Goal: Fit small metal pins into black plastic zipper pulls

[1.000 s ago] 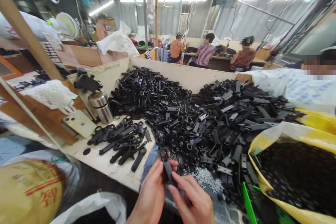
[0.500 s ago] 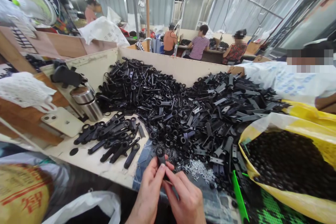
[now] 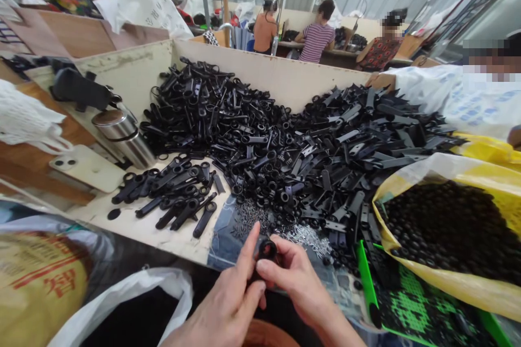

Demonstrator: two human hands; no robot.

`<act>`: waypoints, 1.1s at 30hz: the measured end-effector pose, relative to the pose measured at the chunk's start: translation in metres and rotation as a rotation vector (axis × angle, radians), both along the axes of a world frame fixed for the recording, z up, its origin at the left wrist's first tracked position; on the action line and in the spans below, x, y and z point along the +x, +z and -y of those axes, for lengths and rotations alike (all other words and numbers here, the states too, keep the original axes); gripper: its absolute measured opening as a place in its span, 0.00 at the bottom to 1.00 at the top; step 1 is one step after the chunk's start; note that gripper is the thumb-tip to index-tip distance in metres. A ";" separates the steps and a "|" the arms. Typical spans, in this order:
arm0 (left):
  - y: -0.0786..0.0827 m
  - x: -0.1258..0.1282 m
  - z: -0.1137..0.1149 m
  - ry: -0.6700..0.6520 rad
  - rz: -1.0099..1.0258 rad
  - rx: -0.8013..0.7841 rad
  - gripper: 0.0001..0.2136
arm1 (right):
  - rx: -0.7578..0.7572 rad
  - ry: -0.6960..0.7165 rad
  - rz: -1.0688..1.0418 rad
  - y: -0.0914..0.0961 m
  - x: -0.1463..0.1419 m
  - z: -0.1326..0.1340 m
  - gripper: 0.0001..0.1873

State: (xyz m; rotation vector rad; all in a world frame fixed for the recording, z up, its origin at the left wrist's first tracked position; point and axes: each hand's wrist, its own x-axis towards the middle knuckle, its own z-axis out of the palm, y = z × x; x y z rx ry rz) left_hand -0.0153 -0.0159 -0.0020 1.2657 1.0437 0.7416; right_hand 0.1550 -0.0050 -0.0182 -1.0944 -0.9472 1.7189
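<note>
My left hand (image 3: pixel 222 298) and my right hand (image 3: pixel 293 279) meet low in the middle of the view, pinching a small black plastic part with a ring end (image 3: pixel 267 250) between them. Its lower part is hidden by my fingers. Just beyond my hands lies a denim cloth (image 3: pixel 223 233) strewn with small silver screws (image 3: pixel 305 239). A large heap of black plastic strap-like parts with ring ends (image 3: pixel 260 157) fills the bench. A looser group of the same parts (image 3: pixel 171 198) lies on the bare board to the left of my hands.
A yellow-lined sack of black rings (image 3: pixel 448 222) stands at right, above a green basket (image 3: pixel 411 303). A steel flask (image 3: pixel 118 138) and a phone (image 3: pixel 85 168) sit left. A co-worker's white sleeve (image 3: pixel 443 92) reaches the bench at right. Several people sit beyond.
The view has tilted down and shifted, so everything sits higher in the frame. The part between my hands has turned, its ring end now facing me, and my left forefinger has straightened.
</note>
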 end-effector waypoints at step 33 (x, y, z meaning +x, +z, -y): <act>-0.032 -0.114 -0.092 0.685 -0.900 0.890 0.14 | 0.491 -0.046 0.740 -0.008 -0.043 -0.118 0.18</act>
